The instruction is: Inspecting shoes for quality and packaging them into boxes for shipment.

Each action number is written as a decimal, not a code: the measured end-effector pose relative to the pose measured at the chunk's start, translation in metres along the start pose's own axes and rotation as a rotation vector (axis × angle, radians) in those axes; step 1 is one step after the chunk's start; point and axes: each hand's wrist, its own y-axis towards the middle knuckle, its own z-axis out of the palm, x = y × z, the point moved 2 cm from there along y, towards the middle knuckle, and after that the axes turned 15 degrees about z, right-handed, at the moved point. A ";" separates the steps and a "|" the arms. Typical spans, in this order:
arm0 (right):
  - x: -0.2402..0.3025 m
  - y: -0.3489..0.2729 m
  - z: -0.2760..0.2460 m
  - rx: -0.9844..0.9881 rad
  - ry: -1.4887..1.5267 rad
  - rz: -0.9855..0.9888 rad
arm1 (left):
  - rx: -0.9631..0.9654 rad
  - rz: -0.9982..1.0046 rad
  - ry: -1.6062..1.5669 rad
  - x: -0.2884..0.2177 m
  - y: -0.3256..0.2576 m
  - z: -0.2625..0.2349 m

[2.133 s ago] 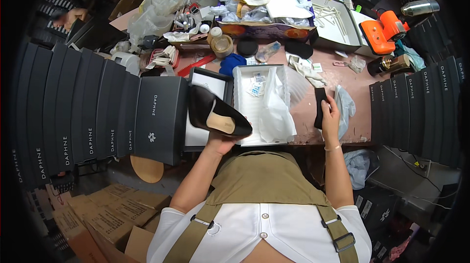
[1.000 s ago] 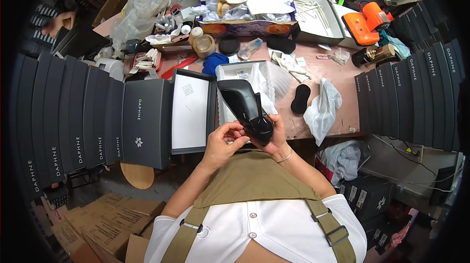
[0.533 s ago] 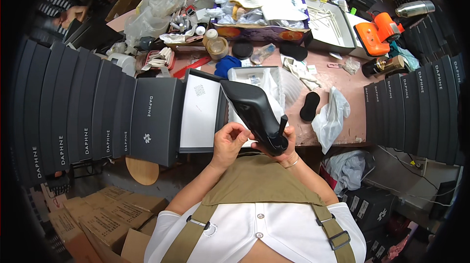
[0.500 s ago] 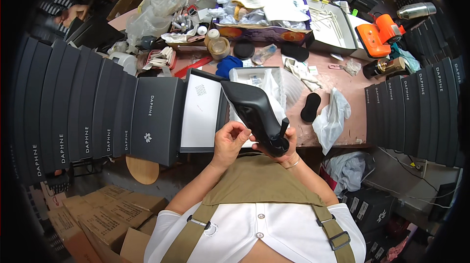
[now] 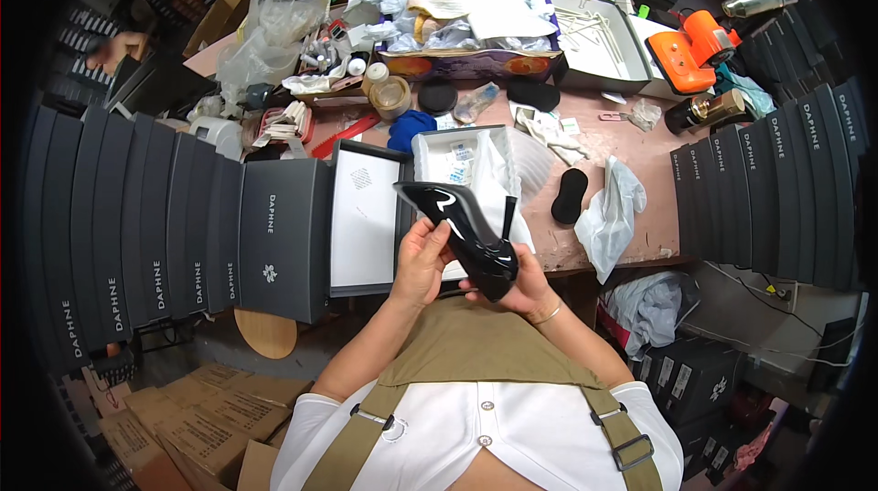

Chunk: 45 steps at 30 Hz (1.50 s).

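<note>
The counter [image 5: 654, 226] ends close to your apron [image 5: 457, 340], so a slip here could mean a fall past its edge. To your left, the dark open box [image 5: 364, 235] has a raised rim that could scuff anything glossy swung against it. Just beyond your hands, the white ribbed box [image 5: 421, 157] poses the same risk. The white bag [image 5: 608, 221] hangs partly over the counter's front edge, where a sweep of your right forearm could drag it off.

The black shoe [image 5: 474, 244] is in your hands near that edge, toe toward the upper left. Your right hand [image 5: 529, 285] has its fingers clamped around the back end; the fingers of your left hand [image 5: 421, 267] meet its side, though I can't tell how firmly. If the right loosens, the slick finish may slide. The slender heel [image 5: 508, 217] could snag, and your bracelet [image 5: 549, 315] could scratch the gloss.
</note>
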 end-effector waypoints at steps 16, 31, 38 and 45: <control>0.124 -0.168 -0.161 -1.467 -0.871 -0.785 | 0.420 -0.065 0.625 0.034 0.002 0.007; 0.105 0.049 0.092 -0.785 -1.509 -0.808 | 0.130 0.021 -0.290 0.022 0.026 -0.031; 0.034 0.043 0.060 -0.638 -1.664 -0.298 | -0.145 0.210 0.104 -0.024 0.016 -0.036; 0.025 0.040 0.018 -0.581 -1.611 -0.378 | -0.190 0.088 -0.200 -0.021 0.022 -0.051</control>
